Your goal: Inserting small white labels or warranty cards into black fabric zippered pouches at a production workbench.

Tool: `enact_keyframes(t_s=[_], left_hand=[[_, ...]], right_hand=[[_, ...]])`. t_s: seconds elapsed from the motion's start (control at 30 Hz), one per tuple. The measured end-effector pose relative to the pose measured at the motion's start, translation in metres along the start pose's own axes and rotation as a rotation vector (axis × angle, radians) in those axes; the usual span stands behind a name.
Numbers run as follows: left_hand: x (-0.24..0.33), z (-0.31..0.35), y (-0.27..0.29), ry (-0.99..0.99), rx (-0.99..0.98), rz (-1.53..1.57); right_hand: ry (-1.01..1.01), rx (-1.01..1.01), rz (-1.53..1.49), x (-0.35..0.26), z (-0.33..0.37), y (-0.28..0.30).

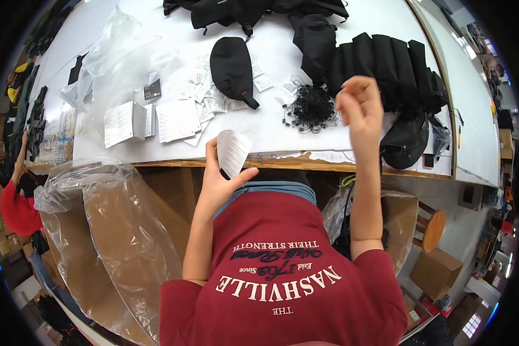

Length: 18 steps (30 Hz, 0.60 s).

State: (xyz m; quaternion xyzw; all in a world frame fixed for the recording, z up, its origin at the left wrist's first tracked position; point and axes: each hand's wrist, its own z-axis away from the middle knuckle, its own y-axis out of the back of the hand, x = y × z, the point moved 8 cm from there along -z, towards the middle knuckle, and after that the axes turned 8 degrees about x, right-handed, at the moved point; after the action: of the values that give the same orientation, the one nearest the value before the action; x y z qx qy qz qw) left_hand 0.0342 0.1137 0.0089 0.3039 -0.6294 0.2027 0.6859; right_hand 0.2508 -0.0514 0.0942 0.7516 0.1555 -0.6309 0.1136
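My left hand [217, 183] is closed on a printed white paper card [233, 152], curved in its grip above the table's near edge. My right hand [361, 106] is raised, its fingers curled together. Whatever they pinch, if anything, is too small to make out. Just left of that hand lies a tangled heap of black tag strings [310, 108]. Further left are a black fabric pouch [230, 66], loose paper labels [199, 86] and a stack of white cards [177, 120]. Another thick bundle of cards [124, 122] stands beside it.
Black fabric pieces [380, 69] stand in a row at the right, with more black items [230, 12] along the back. Clear plastic bags [112, 63] cover the table's left. Below, a plastic-lined carton [121, 230] stands by the table. Another person's red sleeve [18, 209] shows far left.
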Motion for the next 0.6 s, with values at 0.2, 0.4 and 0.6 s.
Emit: enact_keyframes(t_s=[0.2,0.4,0.6], left_hand=[[0.005,0.007,-0.009,0.120,0.001,0.217],[0.039,0.004,-0.008,-0.223,0.032,-0.005],[0.053,0.011,-0.007,-0.272,0.048,-0.131]], right_hand=[[-0.003,-0.303,0.171,0.027,0.071,-0.058],[-0.024,-0.358,0.088,0.024,0.090,-0.079],[-0.005,-0.378,0.146,0.017,0.094,-0.084]])
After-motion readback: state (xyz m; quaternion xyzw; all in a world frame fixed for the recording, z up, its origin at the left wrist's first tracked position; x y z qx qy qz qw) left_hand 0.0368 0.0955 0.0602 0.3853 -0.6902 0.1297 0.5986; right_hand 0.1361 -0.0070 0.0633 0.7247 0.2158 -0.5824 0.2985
